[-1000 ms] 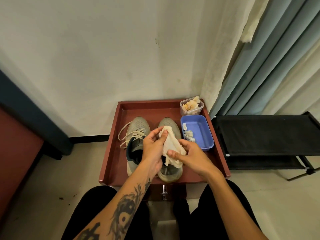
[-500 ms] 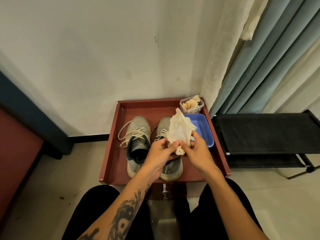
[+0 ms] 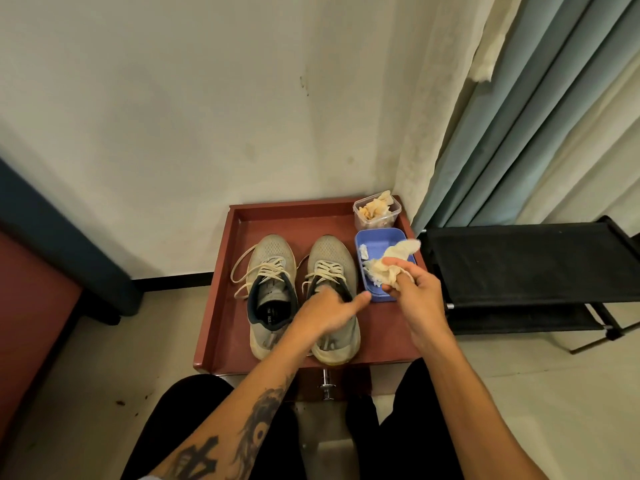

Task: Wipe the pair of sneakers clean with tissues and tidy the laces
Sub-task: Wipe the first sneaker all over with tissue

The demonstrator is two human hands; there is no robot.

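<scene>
Two grey sneakers stand side by side, toes toward the wall, on a red-brown tray. The left sneaker has loose cream laces spilling to its left. The right sneaker is partly covered by my left hand, which hovers over its opening with fingers apart and holds nothing. My right hand grips a crumpled cream tissue over the blue tray to the right of the sneakers. Small white tissue scraps lie in that blue tray.
A clear plastic box of crumpled tissues sits at the tray's far right corner. A black rack stands right of the tray, with curtains behind it. The wall lies straight ahead, and my dark-trousered knees are below the tray.
Both hands held the tissue above the right sneaker. My left hand has let go and stays over the shoe; my right hand has carried the tissue right, over the blue tray.
</scene>
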